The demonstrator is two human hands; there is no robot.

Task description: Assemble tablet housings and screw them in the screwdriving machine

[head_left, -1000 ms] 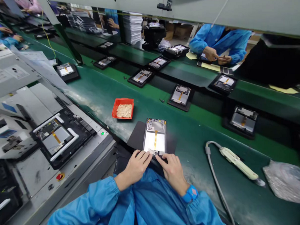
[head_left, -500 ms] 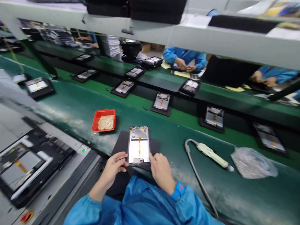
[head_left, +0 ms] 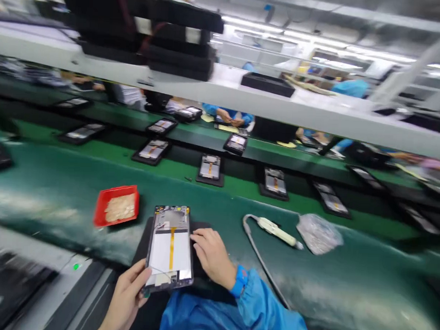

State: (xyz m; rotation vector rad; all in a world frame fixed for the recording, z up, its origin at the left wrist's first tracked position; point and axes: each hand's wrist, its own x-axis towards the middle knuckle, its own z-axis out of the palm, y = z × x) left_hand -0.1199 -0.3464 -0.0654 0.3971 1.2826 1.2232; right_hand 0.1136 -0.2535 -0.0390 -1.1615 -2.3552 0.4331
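Observation:
An opened tablet (head_left: pixel 180 251), its white battery and orange ribbon showing, is raised and slightly tilted over a black pad (head_left: pixel 142 246). My left hand (head_left: pixel 127 292) grips its lower left corner, thumb on top and fingers underneath. At the tablet's right edge is my right hand (head_left: pixel 214 256), fingers loosely extended and fingertips beside or touching the edge. To the left, a red tray (head_left: pixel 101 209) holds small pale pieces. On the right lies a pale green electric screwdriver (head_left: pixel 277 231) with a grey cable.
Beyond the green mat (head_left: pixel 240 205), more opened tablets (head_left: pixel 210 167) lie on black pads along a conveyor. A clear plastic bag (head_left: pixel 319 233) is at the right. A white shelf (head_left: pixel 273 114) crosses above, with co-workers' hands visible beneath it. Grey equipment (head_left: pixel 72 285) stands at lower left.
The view has swung right and up. The tablet has been lifted from its pad toward me, with my left hand now holding its corner. My right hand's fingers have spread along the right edge.

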